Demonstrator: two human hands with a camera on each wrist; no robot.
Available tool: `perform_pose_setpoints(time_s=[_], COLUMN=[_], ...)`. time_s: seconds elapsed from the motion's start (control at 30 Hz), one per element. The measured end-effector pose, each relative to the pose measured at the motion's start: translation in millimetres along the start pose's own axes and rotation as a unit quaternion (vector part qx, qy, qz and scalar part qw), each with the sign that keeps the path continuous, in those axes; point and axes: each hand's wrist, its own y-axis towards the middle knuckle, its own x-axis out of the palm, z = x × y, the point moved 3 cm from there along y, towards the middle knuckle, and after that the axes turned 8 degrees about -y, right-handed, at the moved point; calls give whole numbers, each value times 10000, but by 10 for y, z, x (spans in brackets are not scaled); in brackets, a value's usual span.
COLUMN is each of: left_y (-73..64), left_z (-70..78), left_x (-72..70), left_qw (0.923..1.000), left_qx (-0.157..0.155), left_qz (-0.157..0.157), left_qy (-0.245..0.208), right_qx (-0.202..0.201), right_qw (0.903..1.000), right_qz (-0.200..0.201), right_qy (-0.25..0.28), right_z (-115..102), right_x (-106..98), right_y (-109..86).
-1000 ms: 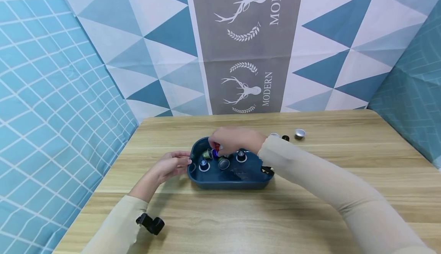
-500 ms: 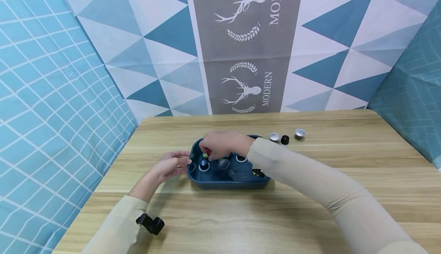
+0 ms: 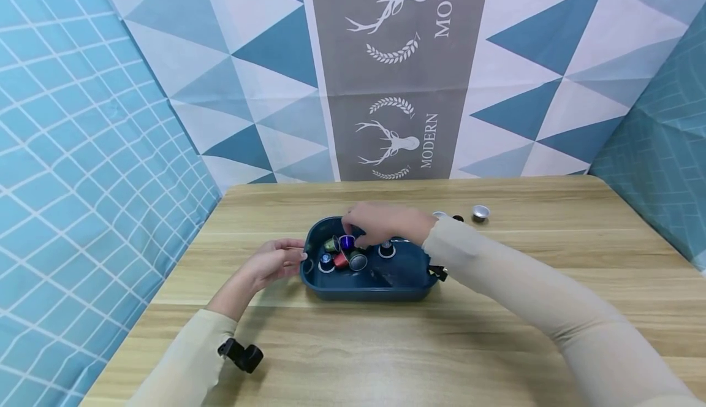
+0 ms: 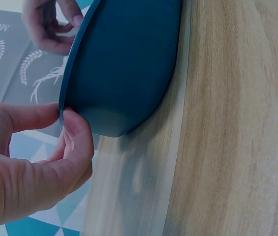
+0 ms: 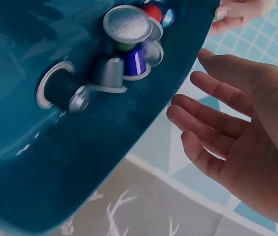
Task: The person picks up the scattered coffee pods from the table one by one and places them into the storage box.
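My left hand (image 3: 273, 262) pinches the left rim of a dark blue plastic tub (image 3: 408, 275), thumb and fingers on either side of the wall in the left wrist view. Over the tub's back side is my right hand (image 3: 380, 222), its fingers loosely bent and holding nothing in the right wrist view. Coffee capsules lie bunched at the tub's left: a red capsule (image 3: 341, 261), a purple-blue capsule (image 3: 347, 243), a green capsule (image 3: 332, 245), a dark blue capsule (image 3: 326, 261) and a silver-lidded capsule (image 3: 358, 262). A black capsule (image 3: 387, 250) stands apart, farther right.
On the wooden table (image 3: 353, 352), behind and right of the tub, sits a silver capsule (image 3: 480, 213). Near it a black capsule (image 3: 458, 218) and a pale-lidded one show partly behind the right sleeve (image 3: 496, 272). A patterned cloth wall (image 3: 391, 88) rises behind the table.
My right hand reached left with the red capsule and let go of it. That capsule now lies among the others, and the hand has drawn back to the right. The left hand keeps its grip.
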Motion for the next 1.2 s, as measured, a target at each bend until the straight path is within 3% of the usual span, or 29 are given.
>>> perform_pose_setpoints(time_s=[0.23,0.73,1.0,1.2], left_y=[-4,18,16,-22], left_z=[7,23,60,40], left_x=[4,-1,11,-12], left_qw=[10000,9999,9999,9997], left_qx=[19,-22,-52,1], left_qz=[-19,-79,-61,-237], left_qy=[-27,-61,-122,-109], right_qx=[76,958,1179,1147], right_qw=[9995,9922,9881,9876], right_qz=[315,774,929,899], right_qy=[-32,187,323,587], right_z=[211,748,1009,1157], right_x=[-15,56,200,375], right_y=[-324,-963,-1153,-1221])
